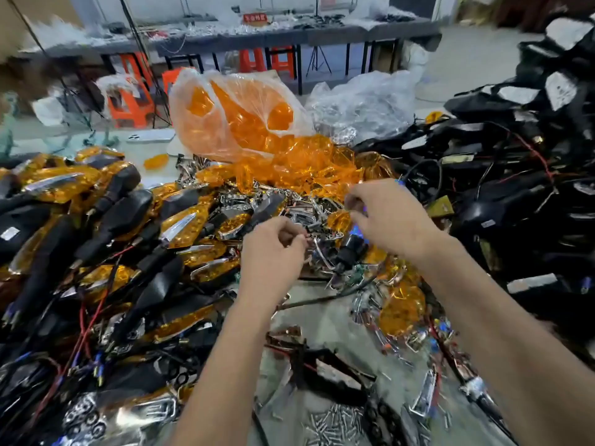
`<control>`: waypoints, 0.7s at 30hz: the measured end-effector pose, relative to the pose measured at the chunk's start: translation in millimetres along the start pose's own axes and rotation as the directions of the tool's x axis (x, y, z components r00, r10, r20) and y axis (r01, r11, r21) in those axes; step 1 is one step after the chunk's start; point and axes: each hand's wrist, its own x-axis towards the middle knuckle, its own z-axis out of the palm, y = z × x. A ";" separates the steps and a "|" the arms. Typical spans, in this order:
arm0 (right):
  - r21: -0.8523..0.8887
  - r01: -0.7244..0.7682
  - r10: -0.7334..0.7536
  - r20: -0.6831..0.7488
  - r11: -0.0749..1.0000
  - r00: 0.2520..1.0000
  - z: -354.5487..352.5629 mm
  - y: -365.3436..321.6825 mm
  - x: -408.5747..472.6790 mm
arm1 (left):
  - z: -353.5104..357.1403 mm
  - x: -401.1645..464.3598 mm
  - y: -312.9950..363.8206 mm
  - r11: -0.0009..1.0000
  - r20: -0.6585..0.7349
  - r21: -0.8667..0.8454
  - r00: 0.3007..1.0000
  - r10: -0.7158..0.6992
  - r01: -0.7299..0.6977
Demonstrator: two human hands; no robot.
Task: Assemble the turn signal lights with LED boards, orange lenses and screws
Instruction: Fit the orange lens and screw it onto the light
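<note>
My left hand (pixel 273 249) hovers over the middle of the heap, its fingertips pinching a small thin part I cannot make out through the blur. My right hand (pixel 386 214) is just to its right, fingers curled round an orange lens (pixel 338 219). Below the hands lies a black light housing (pixel 349 251) with wires. Loose orange lenses (pixel 306 165) spill from a clear plastic bag (pixel 238 114) behind the hands. Chrome reflector pieces (pixel 309 207) lie between them. A small heap of screws (pixel 335 423) sits near the front edge.
Finished lights with orange lenses and black stems (pixel 106 220) are piled on the left. Black housings with wires (pixel 515 162) are stacked high on the right. A clear bag of chrome parts (pixel 363 104) and a phone (pixel 151 136) lie behind. Orange stools and a long bench stand at the back.
</note>
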 end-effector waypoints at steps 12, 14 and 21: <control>0.019 0.016 -0.011 -0.218 1.000 0.976 34.9 10.6 44.4 | 7.9 38.0 -25.6 0.840 0.083 -0.487 0.970 -0.229 0.240; 0.124 0.078 -0.020 -0.410 0.989 0.912 32.4 3.9 33.4 | 9.5 40.0 -23.2 0.773 0.145 -0.558 0.953 -0.266 0.301; 0.328 0.335 -0.174 -0.435 0.883 0.883 37.1 -33.4 20.8 | 10.5 42.9 -21.9 0.531 0.281 -0.773 0.937 -0.207 0.348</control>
